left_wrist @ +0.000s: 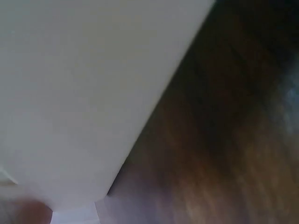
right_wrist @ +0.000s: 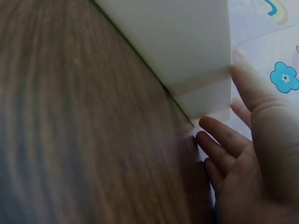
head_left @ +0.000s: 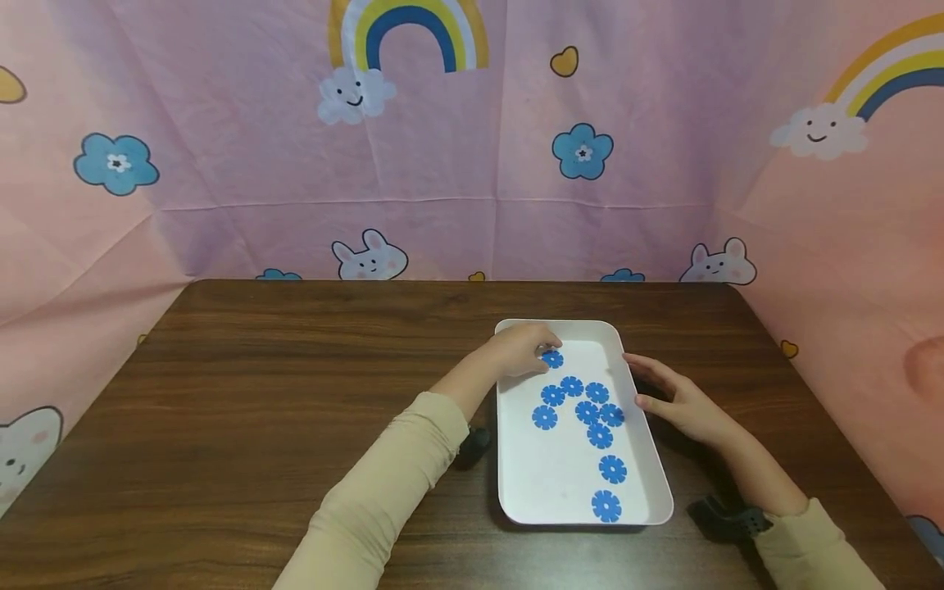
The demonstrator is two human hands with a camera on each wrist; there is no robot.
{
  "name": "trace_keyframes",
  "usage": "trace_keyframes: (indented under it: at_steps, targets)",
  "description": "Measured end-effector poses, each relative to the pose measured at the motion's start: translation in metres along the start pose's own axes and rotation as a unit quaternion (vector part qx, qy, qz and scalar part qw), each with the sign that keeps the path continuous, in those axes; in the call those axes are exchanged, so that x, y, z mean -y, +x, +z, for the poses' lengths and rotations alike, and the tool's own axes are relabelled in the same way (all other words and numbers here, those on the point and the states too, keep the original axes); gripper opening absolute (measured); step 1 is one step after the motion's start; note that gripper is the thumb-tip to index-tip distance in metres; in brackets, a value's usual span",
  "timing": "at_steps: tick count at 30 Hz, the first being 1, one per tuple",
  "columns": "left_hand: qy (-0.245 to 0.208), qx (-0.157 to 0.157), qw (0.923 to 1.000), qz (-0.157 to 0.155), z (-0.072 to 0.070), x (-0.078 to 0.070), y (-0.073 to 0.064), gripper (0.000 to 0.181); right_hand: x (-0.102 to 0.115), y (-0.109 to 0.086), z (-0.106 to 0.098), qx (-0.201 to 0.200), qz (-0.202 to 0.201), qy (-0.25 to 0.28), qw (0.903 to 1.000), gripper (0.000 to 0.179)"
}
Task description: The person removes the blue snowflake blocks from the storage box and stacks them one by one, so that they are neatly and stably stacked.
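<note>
A shallow white tray [head_left: 553,492] lies lengthwise on the table, with several flat blue notched discs [head_left: 600,435] inside. My left hand [head_left: 519,350] reaches over the tray's left wall near the far end. Its thumb and fingers bend about a single blue disc [head_left: 553,359], right at its edge; I cannot tell if they pinch it. At the tray's right wall is my right hand [head_left: 682,406], its fingers and thumb extended toward the rim. The right wrist view shows that hand [right_wrist: 247,172] beside the tray's outer wall [right_wrist: 187,46], palm and loosely spread fingers visible.
The dark wood table [head_left: 295,369] extends widely left of the tray. A patterned cloth [head_left: 442,164] hangs behind it and along both sides. Dark wrist devices, including one [head_left: 728,519] by the right sleeve, sit close to the tabletop.
</note>
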State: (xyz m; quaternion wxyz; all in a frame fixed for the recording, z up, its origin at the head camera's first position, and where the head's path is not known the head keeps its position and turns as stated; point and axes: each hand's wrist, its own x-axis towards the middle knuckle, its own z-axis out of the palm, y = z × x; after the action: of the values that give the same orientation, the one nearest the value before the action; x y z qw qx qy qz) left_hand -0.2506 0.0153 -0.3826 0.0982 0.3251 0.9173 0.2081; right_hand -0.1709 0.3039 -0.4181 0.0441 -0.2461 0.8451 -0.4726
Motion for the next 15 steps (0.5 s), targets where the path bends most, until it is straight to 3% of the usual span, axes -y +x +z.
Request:
trace_keyframes:
  at_steps: [6, 15]
  targets:
    - [0.054, -0.005, 0.9985, -0.011, 0.0024, -0.0014, 0.0014, 0.042, 0.0012, -0.0003, 0.0002, -0.003, 0.0, -0.003, 1.0, 0.059]
    - [0.066, -0.005, 0.9977, -0.017, 0.0033, -0.0029, 0.0011, 0.035, 0.0009, 0.0001, 0.0008, -0.002, 0.003, -0.008, 1.0, 0.059]
